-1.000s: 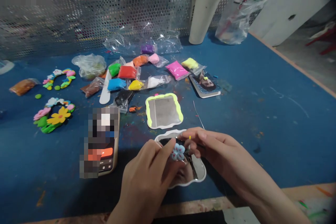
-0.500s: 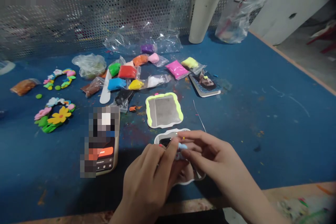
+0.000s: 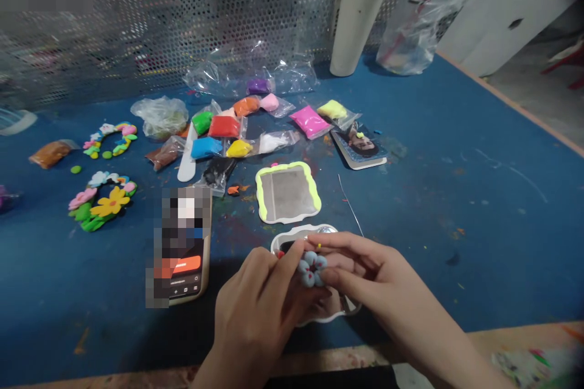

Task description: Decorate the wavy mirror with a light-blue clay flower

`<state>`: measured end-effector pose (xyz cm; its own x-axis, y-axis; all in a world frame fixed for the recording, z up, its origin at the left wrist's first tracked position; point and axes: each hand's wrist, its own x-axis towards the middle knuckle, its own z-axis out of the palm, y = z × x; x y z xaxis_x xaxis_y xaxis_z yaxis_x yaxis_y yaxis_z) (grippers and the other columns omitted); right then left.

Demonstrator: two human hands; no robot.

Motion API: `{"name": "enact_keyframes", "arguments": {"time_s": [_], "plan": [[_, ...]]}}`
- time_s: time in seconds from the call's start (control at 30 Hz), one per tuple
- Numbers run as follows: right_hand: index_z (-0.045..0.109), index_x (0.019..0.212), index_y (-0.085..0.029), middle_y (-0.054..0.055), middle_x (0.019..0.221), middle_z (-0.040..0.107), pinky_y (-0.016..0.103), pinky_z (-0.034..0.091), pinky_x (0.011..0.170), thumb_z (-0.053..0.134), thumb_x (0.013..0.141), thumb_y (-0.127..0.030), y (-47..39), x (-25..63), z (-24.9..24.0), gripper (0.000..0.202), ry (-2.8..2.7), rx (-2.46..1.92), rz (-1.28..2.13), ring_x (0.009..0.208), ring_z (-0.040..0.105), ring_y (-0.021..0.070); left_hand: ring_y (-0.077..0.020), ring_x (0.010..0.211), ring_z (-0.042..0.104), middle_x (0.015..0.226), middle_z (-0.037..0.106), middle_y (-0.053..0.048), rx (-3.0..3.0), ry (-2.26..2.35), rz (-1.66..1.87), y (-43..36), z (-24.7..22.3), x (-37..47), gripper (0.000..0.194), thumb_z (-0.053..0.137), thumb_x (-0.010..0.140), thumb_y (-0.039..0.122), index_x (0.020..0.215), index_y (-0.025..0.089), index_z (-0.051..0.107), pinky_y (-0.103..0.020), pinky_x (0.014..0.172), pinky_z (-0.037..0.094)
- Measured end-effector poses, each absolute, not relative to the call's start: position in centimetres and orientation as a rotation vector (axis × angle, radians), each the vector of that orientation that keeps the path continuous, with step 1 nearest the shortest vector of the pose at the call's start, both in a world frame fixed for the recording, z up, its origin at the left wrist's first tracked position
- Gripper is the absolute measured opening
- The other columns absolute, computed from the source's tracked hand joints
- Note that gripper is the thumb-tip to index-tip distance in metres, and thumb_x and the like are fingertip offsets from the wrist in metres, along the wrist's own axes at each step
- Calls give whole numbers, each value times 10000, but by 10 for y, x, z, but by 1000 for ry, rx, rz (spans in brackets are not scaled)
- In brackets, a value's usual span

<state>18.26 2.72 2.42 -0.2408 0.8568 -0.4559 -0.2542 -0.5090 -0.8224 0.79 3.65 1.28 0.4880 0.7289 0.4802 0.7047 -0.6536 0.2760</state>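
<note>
A light blue clay flower point(image 3: 308, 280) with small red marks on its petals is held between my two hands. My left hand point(image 3: 253, 298) is closed, its fingertips at the flower's left side. My right hand point(image 3: 381, 279) pinches the flower's right edge with thumb and fingers. A tiny yellow bit point(image 3: 319, 246) sits by the right index finger, and a red bit point(image 3: 280, 254) shows beside the left fingers. Underneath lies a white-framed mirror point(image 3: 335, 310), partly covered by the hands. Just beyond it is a second mirror point(image 3: 292, 194), with yellow-green clay along part of its frame.
A phone point(image 3: 205, 255) lies left of my hands, a thin metal wire point(image 3: 350, 205) to the right. Bags of coloured clay point(image 3: 225, 127), a white spatula point(image 3: 187, 161) and flower-decorated rings point(image 3: 109, 200) are farther off. A tumbler point(image 3: 358, 21) stands at the back.
The blue flower has turned up to face me, so its petals and red marks now show. Both hands stay over the mirror; the view has shifted slightly.
</note>
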Motion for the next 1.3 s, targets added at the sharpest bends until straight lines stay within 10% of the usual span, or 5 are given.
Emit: {"name": "enact_keyframes", "arguments": {"time_s": [1.3], "plan": [[694,1081,-260,35,1051,723,228,559,722,548,858,-143,20,173,32,290,-1442,-1527,1052,873,689,140,-127,555,469,637,526,3,2890,1288,800,36,13,12,284,470,918,111,1183,61,560,-244,469,362]]}}
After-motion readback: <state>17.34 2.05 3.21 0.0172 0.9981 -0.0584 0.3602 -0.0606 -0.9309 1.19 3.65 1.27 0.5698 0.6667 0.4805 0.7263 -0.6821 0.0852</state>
